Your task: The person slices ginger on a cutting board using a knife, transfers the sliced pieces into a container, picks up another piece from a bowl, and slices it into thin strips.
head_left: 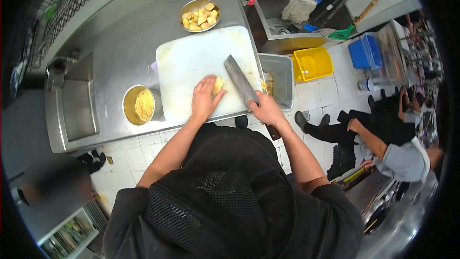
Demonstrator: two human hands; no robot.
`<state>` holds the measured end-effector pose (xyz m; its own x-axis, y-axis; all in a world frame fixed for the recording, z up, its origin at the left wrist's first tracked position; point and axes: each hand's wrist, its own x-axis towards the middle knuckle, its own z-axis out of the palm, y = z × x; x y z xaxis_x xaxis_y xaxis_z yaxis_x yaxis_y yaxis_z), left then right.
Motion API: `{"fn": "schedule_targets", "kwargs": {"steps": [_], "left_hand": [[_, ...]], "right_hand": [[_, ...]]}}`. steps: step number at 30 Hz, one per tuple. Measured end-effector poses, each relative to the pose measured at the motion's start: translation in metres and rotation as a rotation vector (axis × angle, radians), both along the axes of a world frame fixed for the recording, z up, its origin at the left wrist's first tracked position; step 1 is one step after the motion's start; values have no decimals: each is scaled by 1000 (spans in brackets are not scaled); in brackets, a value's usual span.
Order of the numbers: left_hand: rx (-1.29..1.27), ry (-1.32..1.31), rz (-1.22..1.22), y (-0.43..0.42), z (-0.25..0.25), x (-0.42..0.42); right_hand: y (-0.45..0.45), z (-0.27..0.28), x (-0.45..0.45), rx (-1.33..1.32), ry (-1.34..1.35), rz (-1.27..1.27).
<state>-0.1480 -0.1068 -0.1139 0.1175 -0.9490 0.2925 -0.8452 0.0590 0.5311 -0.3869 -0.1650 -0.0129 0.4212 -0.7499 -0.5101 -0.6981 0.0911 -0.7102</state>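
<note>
Left hand (205,97) bent about yellow piece (218,85), holding it on white board (187,60). Right hand (266,110) gripping cleaver (239,79), blade angled ahead and leftward. Left of left hand, on steel desk (120,57): container (127,101) of yellow shreds (144,106). Farther, ahead of both hands: bowl (192,6) of yellow chunks (201,19).

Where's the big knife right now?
In the head view, the big knife is in the person's right hand, its blade over the right part of the white cutting board, beside the yellow piece.
</note>
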Motion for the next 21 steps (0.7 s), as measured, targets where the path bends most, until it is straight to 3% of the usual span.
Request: {"fn": "schedule_targets", "kwargs": {"steps": [4,5,7,12,18,21], "left_hand": [[12,82,-75,-1,-2,9],[-13,97,-106,1,3,9],[-5,-92,-26,1,16,8],[-40,33,-254,-9,-2,25],[49,109,-198,-7,6,21],[-36,-8,-182,-3,6,14]], "right_hand": [[20,-18,16,-47,51,-91],[27,-40,14,-194,16,-58],[35,-44,20,-251,66,-71],[45,-43,30,-224,118,-101],[47,-37,28,-195,131,-84],[45,-35,23,-178,156,-45]]}}
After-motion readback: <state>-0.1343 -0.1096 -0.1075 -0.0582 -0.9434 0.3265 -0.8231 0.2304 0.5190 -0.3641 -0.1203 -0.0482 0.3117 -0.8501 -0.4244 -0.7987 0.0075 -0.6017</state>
